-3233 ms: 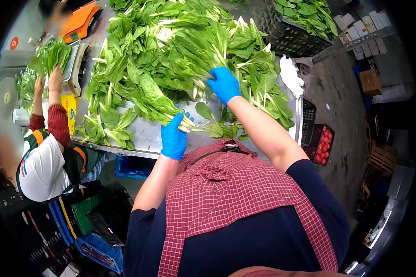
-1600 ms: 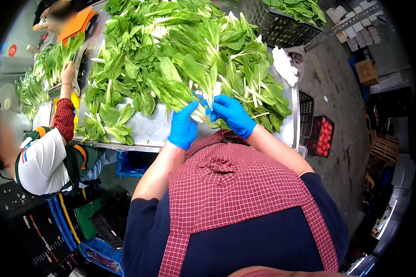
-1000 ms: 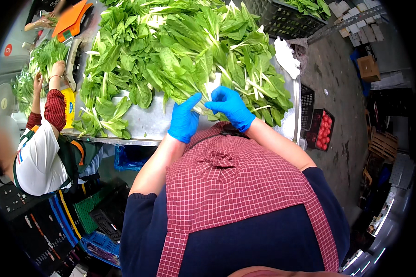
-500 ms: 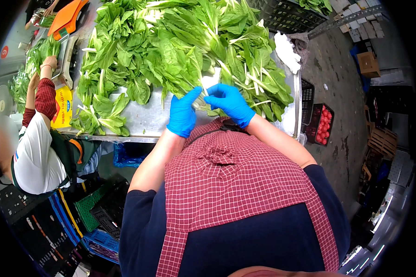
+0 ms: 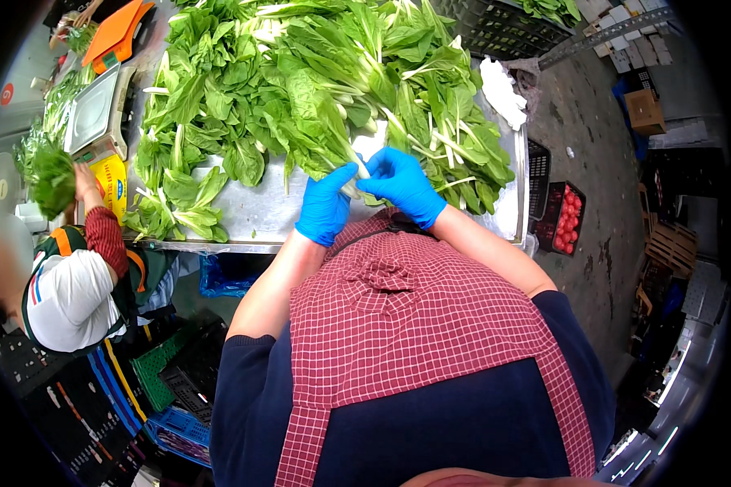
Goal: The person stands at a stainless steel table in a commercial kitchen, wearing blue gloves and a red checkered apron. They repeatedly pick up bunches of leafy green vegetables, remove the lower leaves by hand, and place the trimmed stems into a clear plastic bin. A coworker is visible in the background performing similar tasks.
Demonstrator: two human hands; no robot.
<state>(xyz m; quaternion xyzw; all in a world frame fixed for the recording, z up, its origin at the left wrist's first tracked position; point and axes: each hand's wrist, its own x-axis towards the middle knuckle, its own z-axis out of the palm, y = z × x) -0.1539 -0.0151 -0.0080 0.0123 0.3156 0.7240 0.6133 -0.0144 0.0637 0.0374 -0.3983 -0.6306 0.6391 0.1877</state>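
Both of my hands wear blue gloves and meet at the near edge of the metal table (image 5: pixel 256 203). My left hand (image 5: pixel 326 209) is closed around the stem end of a leafy green (image 5: pixel 321 142), its thumb along the pale stalks. From the other side, my right hand (image 5: pixel 406 187) pinches a white stalk at the base of the same plant. The leaves point away from me and rest on a large heap of leafy greens (image 5: pixel 219 89). My left palm and the fingertips under the stalks are hidden.
At the left, a co-worker's hand (image 5: pixel 85 183) holds a green bunch (image 5: pixel 53 180) beside a scale (image 5: pixel 93 114). Beyond is an orange scale (image 5: pixel 118 36). A white crumpled cloth (image 5: pixel 503 93) lies at the table's right edge. On the floor sits a crate of red produce (image 5: pixel 568 219).
My hands have shifted slightly, and more of the white stalk shows between them. The co-worker has taken the green bunch off the scale and drawn it nearer.
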